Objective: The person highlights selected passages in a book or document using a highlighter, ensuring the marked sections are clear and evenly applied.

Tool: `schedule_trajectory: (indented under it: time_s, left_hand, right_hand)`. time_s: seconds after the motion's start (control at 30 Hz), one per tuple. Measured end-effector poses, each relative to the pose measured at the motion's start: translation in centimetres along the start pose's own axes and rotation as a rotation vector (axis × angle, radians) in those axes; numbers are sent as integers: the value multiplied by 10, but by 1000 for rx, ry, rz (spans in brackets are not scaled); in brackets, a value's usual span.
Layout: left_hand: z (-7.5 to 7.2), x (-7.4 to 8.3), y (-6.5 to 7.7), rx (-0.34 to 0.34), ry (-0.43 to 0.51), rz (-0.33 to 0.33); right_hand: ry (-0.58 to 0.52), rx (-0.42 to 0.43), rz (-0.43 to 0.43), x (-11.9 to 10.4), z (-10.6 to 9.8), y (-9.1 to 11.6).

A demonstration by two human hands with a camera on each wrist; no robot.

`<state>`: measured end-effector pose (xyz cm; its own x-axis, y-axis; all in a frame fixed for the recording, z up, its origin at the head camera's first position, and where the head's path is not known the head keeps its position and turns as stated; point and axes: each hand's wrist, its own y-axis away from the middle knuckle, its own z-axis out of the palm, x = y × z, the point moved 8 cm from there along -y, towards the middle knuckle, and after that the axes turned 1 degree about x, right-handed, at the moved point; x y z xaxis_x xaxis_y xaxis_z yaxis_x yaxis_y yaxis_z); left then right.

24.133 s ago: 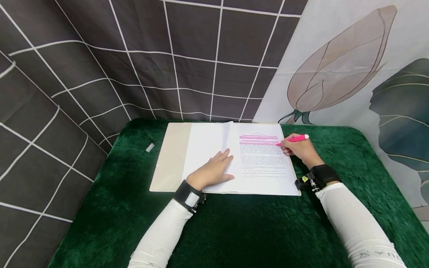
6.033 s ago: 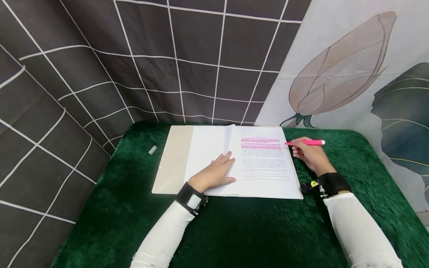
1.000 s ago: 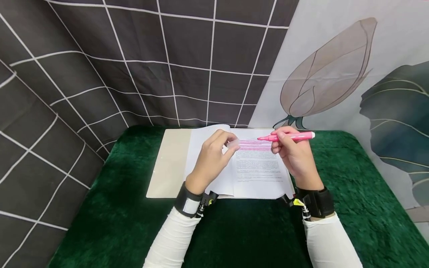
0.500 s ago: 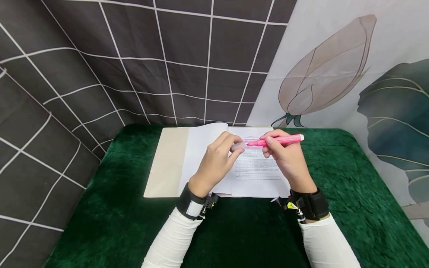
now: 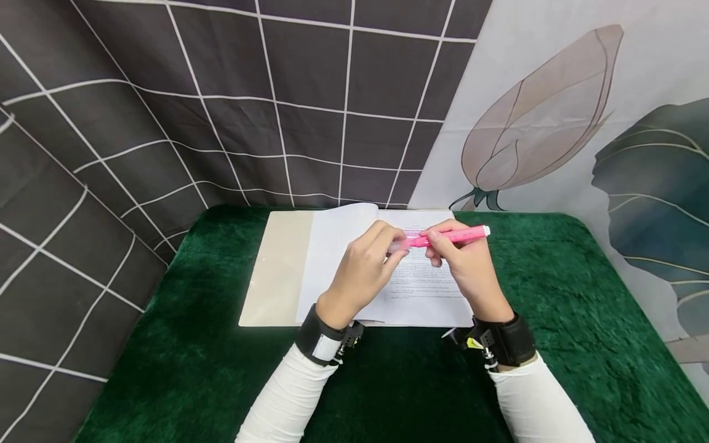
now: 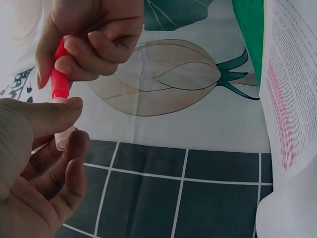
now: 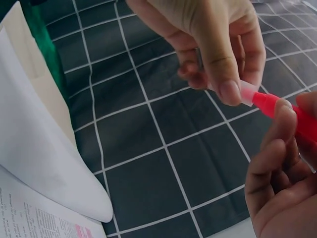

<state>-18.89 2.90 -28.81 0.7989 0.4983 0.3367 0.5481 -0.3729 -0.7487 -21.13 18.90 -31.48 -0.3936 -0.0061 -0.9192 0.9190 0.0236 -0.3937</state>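
My right hand [image 5: 471, 267] pinches a pink highlighter [image 5: 469, 234] by its barrel, pointing it left above the open folder. Between the thumb and fingers of my left hand [image 5: 360, 264] is the translucent cap [image 6: 63, 136]. The highlighter's tip end sits inside the cap's mouth, as the right wrist view also shows; how tightly it fits I cannot tell. Below both hands lies a beige folder [image 5: 277, 271] with white pages. Its right-hand printed page [image 5: 423, 289] bears pink highlighted lines near the top, partly covered by my hands.
Dark green plush cloth [image 5: 183, 363] covers the table around the folder. A grey gridded curtain [image 5: 310, 74] stands behind and to the left, and a white floral one [image 5: 532, 55] to the right. One loose page [image 5: 343, 227] curls up near the fold.
Earlier, my left hand lay flat on the page while the cap rested on the cloth and more lines got highlighted. My left hand picked up the cap; highlighter and cap have since met.
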Motion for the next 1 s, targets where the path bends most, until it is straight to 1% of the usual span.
schedule_trajectory:
  time_s: [0.07, 0.2, 0.43, 0.63, 0.73, 0.9, 1.0]
  left_hand:
    - [0, 2, 0, 4, 4, 12]
    - [2, 4, 0, 2, 19, 30]
    - [2, 6, 1, 8, 11, 32]
    - [1, 9, 1, 28, -12, 41]
    - [1, 10, 1, 38, -24, 41]
    - [3, 11, 2, 43, -39, 39]
    - [6, 11, 4, 52, -41, 34]
  right_hand:
    - [16, 6, -19, -1, 1, 0]
    - [-14, 1, -32, -1, 6, 1]
    - [-100, 15, -15, 1, 13, 3]
    - [-128, 25, -11, 3, 15, 5]
    - [-166, 24, 3, 6, 17, 6]
    - [-202, 32, 13, 11, 19, 7]
    - [-205, 33, 11, 14, 21, 8]
